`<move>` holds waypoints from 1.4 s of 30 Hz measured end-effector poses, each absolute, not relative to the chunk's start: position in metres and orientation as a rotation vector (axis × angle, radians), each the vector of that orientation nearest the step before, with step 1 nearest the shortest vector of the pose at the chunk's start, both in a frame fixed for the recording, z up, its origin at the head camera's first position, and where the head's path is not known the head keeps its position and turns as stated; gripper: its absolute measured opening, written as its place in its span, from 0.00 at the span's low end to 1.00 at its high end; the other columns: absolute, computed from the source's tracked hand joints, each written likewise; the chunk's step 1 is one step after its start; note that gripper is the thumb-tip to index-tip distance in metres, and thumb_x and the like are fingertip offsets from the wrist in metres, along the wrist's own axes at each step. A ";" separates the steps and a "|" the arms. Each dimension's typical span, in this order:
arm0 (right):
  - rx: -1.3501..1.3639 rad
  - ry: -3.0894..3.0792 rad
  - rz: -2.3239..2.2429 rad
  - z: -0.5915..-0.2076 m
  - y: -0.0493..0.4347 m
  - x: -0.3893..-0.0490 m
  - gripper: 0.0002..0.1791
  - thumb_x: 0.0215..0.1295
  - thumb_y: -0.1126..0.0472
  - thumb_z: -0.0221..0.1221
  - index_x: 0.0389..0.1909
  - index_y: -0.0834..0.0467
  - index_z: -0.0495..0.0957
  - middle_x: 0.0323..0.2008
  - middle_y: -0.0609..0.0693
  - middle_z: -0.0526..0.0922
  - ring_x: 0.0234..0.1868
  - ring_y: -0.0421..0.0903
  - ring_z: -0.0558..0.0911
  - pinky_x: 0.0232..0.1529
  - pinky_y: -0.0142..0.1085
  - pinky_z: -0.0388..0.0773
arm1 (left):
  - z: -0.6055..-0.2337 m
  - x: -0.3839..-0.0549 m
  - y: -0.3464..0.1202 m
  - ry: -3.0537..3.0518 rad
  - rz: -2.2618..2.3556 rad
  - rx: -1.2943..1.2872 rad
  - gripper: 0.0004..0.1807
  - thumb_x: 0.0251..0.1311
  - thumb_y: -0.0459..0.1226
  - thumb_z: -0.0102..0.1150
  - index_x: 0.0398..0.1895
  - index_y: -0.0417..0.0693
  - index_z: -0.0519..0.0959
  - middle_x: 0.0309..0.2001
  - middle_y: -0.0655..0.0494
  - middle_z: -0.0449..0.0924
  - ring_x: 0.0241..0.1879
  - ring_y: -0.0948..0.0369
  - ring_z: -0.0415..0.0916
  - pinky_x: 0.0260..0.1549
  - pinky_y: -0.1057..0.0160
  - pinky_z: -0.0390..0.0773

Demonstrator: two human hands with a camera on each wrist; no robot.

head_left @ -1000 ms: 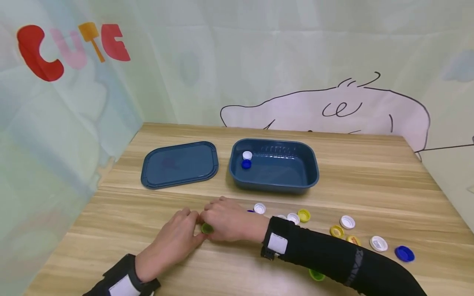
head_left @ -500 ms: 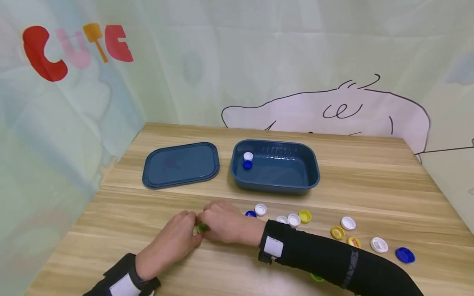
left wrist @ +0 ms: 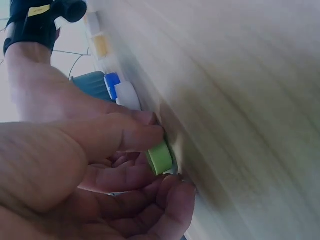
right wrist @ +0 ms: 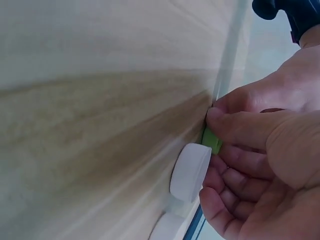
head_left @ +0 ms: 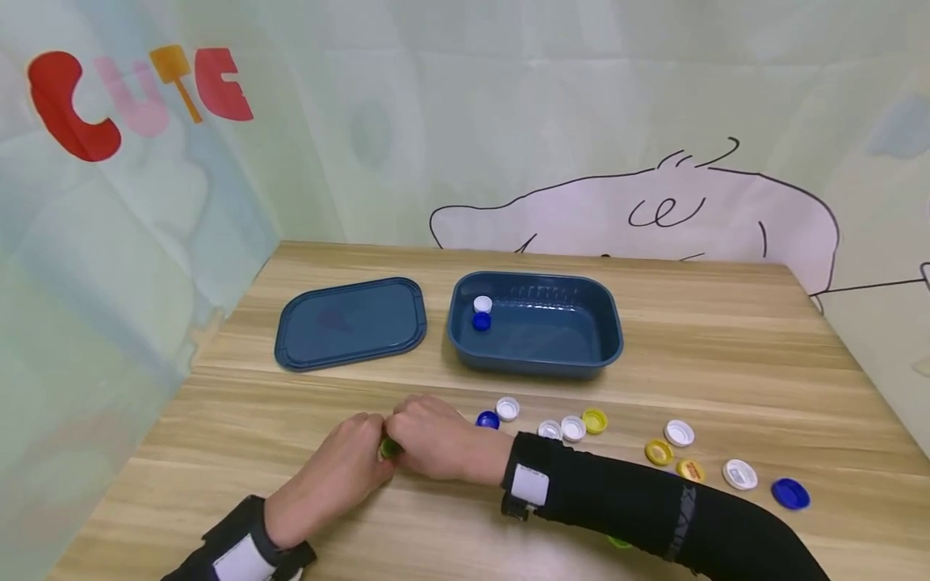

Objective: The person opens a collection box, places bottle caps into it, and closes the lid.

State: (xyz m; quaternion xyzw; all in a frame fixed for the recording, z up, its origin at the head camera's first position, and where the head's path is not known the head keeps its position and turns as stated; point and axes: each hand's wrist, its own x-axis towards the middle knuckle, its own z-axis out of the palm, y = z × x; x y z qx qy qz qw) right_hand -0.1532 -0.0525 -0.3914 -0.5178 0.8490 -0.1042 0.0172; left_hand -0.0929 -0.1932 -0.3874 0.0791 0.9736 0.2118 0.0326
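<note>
A green bottle cap (head_left: 389, 448) sits low over the table between both hands in the head view, partly covered by fingers. My left hand (head_left: 337, 476) pinches it from the left. From the right, my right hand (head_left: 439, 440) holds it too, its fingers curled. The left wrist view shows the green cap (left wrist: 161, 158) at the thumb tip, close to the wood. Only a sliver of the green cap (right wrist: 214, 142) shows beside the thumb in the right wrist view, where a white bottle cap (right wrist: 190, 172) stands close to the right fingers.
Behind the hands stands a blue plastic box (head_left: 538, 367) with a white and a blue cap inside. Its flat blue lid (head_left: 352, 323) lies to the left. Several white, yellow and blue caps, such as a blue cap (head_left: 790, 494), are scattered right. The right sleeve (head_left: 617, 492) partly covers another green cap.
Both hands have shifted slightly left with the green cap, which is now more hidden between the fingers. A blue cap by the right wrist has come into fuller view.
</note>
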 end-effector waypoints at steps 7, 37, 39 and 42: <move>-1.620 2.687 -0.379 -0.376 -0.052 -0.158 0.12 0.52 0.54 0.69 0.34 0.54 0.82 0.29 0.44 0.78 0.31 0.39 0.73 0.34 0.29 0.70 | -0.366 -0.101 -0.199 2.956 0.725 0.207 0.09 0.41 0.27 0.63 0.26 0.43 0.74 0.26 0.55 0.72 0.26 0.60 0.67 0.24 0.62 0.68; -1.304 2.877 -0.752 -0.303 0.006 -0.236 0.13 0.57 0.64 0.64 0.44 0.61 0.80 0.37 0.51 0.80 0.40 0.47 0.79 0.39 0.35 0.76 | -0.295 -0.200 -0.158 3.147 0.726 0.313 0.15 0.54 0.45 0.67 0.40 0.46 0.83 0.32 0.56 0.82 0.29 0.60 0.78 0.26 0.60 0.76; -1.264 2.868 -0.746 -0.309 0.009 -0.241 0.13 0.57 0.65 0.64 0.45 0.60 0.81 0.38 0.51 0.81 0.40 0.47 0.79 0.39 0.35 0.76 | -0.302 -0.205 -0.154 3.190 0.603 0.328 0.15 0.54 0.47 0.67 0.41 0.48 0.84 0.32 0.58 0.82 0.28 0.61 0.77 0.24 0.61 0.74; -1.215 2.847 -0.719 -0.318 0.013 -0.248 0.16 0.57 0.65 0.64 0.47 0.61 0.80 0.40 0.53 0.81 0.43 0.48 0.79 0.41 0.37 0.77 | -0.312 -0.213 -0.148 3.252 0.431 0.368 0.15 0.54 0.47 0.67 0.40 0.50 0.85 0.33 0.57 0.83 0.31 0.58 0.78 0.29 0.58 0.73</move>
